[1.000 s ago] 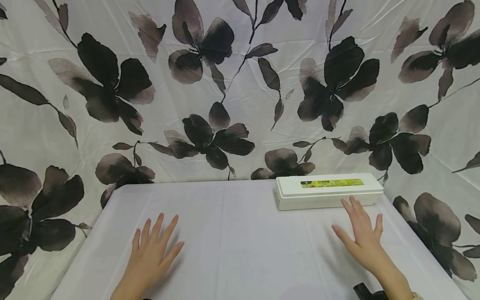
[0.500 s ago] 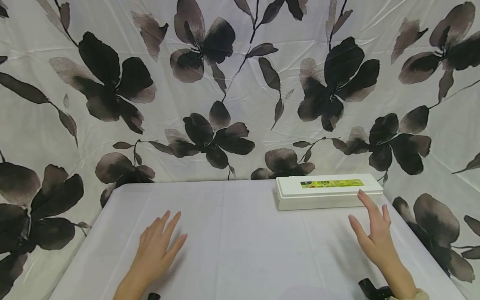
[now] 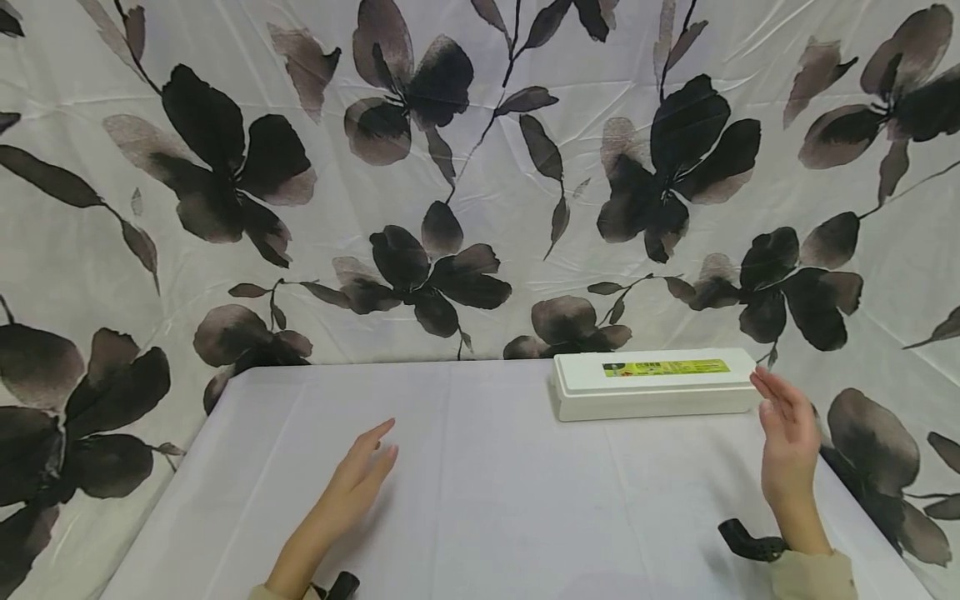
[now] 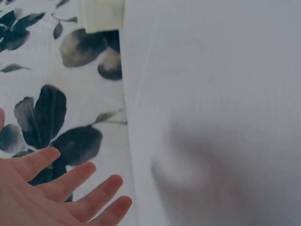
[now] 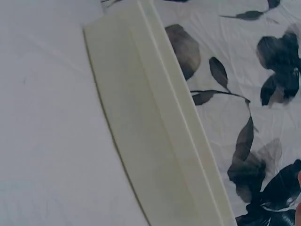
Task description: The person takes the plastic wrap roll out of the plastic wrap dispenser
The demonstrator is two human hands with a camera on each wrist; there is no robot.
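A long off-white lidded box [image 3: 648,405] with a yellow-green label [image 3: 666,367] on its lid lies at the table's back right. My right hand [image 3: 792,435] is at the box's right end, palm turned inward, fingers fairly straight and fingertips overlapping the end's edge. In the right wrist view, the box's long side [image 5: 136,108] runs diagonally, with only a sliver of fingertips at the right border. Over the left half of the table my left hand [image 3: 356,483] hovers, turned on edge with fingers extended and holding nothing. The left wrist view shows its fingers [image 4: 101,197] spread.
A white cloth covers the table [image 3: 510,500]. Behind and beside it hangs a pale curtain [image 3: 525,50] printed with dark flowers. Black wrist-worn devices [image 3: 750,543] stick out inward from both wrists.
My right hand has moved right, from in front of the box to its right end, rotating palm inward. My left hand has shifted slightly right and turned onto its edge. The box stays put.
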